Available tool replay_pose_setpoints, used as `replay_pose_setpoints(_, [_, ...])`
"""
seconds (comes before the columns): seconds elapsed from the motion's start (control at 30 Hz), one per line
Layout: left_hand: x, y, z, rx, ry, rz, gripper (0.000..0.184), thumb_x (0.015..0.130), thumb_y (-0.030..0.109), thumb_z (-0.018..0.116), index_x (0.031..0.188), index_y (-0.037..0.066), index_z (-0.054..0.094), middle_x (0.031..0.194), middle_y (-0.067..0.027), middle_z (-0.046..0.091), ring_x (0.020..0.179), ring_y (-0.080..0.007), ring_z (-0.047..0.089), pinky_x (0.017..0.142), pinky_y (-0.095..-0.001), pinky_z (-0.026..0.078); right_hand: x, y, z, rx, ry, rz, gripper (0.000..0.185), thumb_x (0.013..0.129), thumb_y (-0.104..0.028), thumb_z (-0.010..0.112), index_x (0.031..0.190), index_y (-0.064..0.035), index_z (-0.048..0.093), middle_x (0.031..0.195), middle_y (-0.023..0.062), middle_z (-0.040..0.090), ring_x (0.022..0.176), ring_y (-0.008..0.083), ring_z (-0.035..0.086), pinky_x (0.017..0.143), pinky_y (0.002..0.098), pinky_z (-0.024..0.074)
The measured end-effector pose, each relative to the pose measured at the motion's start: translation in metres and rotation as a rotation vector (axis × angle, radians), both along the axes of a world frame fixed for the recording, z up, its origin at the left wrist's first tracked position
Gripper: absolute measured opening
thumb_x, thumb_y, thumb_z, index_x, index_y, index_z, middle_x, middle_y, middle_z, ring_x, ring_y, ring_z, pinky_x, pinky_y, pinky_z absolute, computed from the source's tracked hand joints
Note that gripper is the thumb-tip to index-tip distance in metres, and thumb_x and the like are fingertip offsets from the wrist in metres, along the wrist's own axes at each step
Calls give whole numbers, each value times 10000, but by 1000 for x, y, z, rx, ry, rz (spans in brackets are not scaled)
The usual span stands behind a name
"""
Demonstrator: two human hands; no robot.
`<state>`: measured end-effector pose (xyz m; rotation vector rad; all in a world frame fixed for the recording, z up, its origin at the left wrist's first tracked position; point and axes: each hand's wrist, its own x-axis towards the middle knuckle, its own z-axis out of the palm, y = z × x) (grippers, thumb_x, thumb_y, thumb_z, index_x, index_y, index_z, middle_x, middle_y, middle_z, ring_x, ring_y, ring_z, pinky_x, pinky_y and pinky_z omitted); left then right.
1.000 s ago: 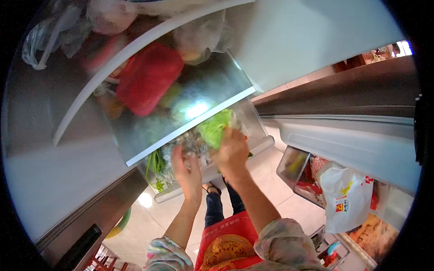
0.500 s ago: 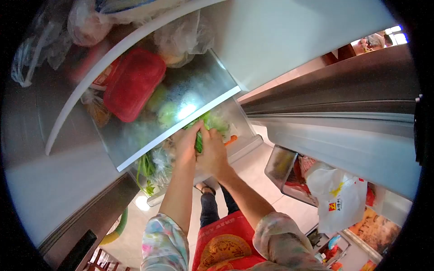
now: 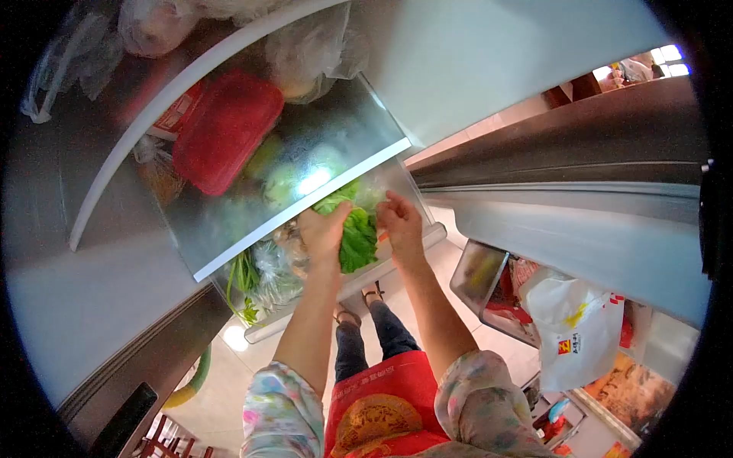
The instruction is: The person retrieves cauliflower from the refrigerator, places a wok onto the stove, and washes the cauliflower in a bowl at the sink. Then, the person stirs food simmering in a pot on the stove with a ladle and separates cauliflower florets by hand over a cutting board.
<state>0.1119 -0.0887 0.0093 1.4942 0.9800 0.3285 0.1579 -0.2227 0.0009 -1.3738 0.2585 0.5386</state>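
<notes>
In the pulled-out fridge drawer (image 3: 359, 286), my left hand (image 3: 322, 233) is closed around a bunch of leafy greens (image 3: 357, 240), with broad leaves showing to the right of the thumb. My right hand (image 3: 401, 223) is just right of the leaves, its fingers curled in. Whether it pinches a bit of clear plastic there cannot be made out. Beside my left hand lie a clear plastic bag (image 3: 275, 271) and green stalks (image 3: 244, 278). A bit of something orange shows between the leaves and my right hand.
A glass shelf with a white front edge (image 3: 305, 208) covers the drawer's rear. On it rests a red lidded container (image 3: 227, 133), with plastic bags (image 3: 317, 57) around. The open fridge door (image 3: 580, 237) stands right; a white shopping bag (image 3: 573, 328) sits in its shelf.
My hands have come apart; the right one moved right, off the greens. The leaves now stick out more toward me, held by my left hand.
</notes>
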Motion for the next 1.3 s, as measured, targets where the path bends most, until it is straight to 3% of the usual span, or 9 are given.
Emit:
replay_pose_setpoints(0.1, [-18,19,29,-39,90,35,551,660,121,749,1128,-38,505,1078,-153,560,924,-243,559,802,-302,440,6,4,28,-120,-64,-160,370,815,-80,558,1172,-17,483,970,84,567,716,112,547,588,235,457])
replay_pose_setpoints(0.23, [-40,39,50,-492,-40,114,534,699,115,711,1169,0,484,1092,-151,557,907,-232,579,769,-317,476,7,1,-2,-213,-108,-74,519,734,-4,572,1230,4,417,1132,99,526,1040,212,510,887,322,407])
replay_pose_setpoints(0.33, [-41,43,57,-582,-45,190,477,722,21,672,1151,-11,467,1037,-131,561,857,-215,594,703,-305,505,12,6,-16,-172,-280,574,568,715,-34,597,1243,19,395,1186,166,511,1117,272,486,921,333,398])
replay_pose_setpoints(0.43, [-40,43,71,-525,73,180,492,721,35,677,1165,-8,470,1071,-132,556,869,-220,593,727,-311,496,0,25,28,-766,-384,1038,561,710,-90,623,1210,17,392,1164,225,507,1085,313,508,892,356,423])
replay_pose_setpoints(0.53, [-46,48,65,-544,41,137,513,720,48,680,1184,-5,468,1107,-135,547,904,-224,584,767,-316,480,-31,37,37,-896,-394,1100,543,709,-151,642,1152,29,384,1116,243,521,1039,341,528,860,388,438])
replay_pose_setpoints(0.7, [-58,55,51,-568,-30,155,515,736,79,669,1200,-2,460,1133,-134,538,996,-231,548,825,-333,454,-60,45,46,-868,-483,1072,578,702,-127,594,1177,86,344,1143,224,515,1033,326,531,846,415,437])
replay_pose_setpoints(0.93, [-53,57,48,-655,58,169,429,747,103,672,1139,5,525,1058,-97,583,907,-210,583,793,-321,468,-78,48,29,-1013,-720,825,590,694,-121,574,1205,93,367,1131,204,531,931,289,583,741,415,466])
replay_pose_setpoints(1.13, [-58,56,40,-561,-55,189,415,754,105,670,1130,-1,531,1062,-98,578,923,-207,573,805,-314,460,-69,42,25,-969,-679,817,455,690,-84,558,1108,55,445,859,156,624,616,302,622,589,420,485])
replay_pose_setpoints(1.3, [-58,60,37,-600,-53,142,404,757,106,661,1125,-5,535,1086,-97,567,959,-197,555,829,-310,442,-42,13,61,-975,-633,800,341,748,-52,530,1084,-2,504,754,186,622,611,313,621,549,402,495])
